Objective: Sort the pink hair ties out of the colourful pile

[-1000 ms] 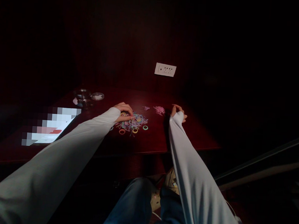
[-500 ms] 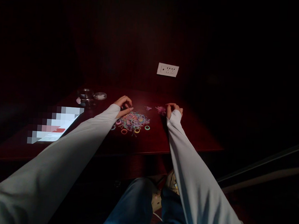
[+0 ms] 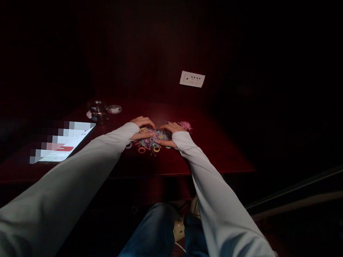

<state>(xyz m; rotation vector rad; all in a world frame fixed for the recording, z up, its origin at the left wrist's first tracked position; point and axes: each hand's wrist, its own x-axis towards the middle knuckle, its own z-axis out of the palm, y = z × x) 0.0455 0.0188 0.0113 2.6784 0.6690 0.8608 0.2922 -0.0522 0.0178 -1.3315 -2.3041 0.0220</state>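
A pile of small multicoloured elastic hair ties (image 3: 148, 144) lies on the dark red table (image 3: 216, 155). My left hand (image 3: 142, 126) rests at the pile's left side, with thumb and fingers apart around its edge. From the right, my right hand (image 3: 171, 131) reaches over the pile, its thumb stretched along the near side and its fingers along the far side. Both hands touch or hover just over the hair ties; nothing is plainly gripped. Just beyond the right hand sits a smaller cluster of pink hair ties (image 3: 186, 125).
At the back left stand a clear jar (image 3: 98, 107) and a round clear lid (image 3: 114, 109). A phone with a lit screen (image 3: 67, 142), partly pixelated, lies at the left. A white wall socket (image 3: 192, 79) is behind the table.
My right hand has moved left from the pink cluster to the main pile, now covering the spot of the small purple bunch. My left hand has come down slightly, fingers stretching further over the pile.
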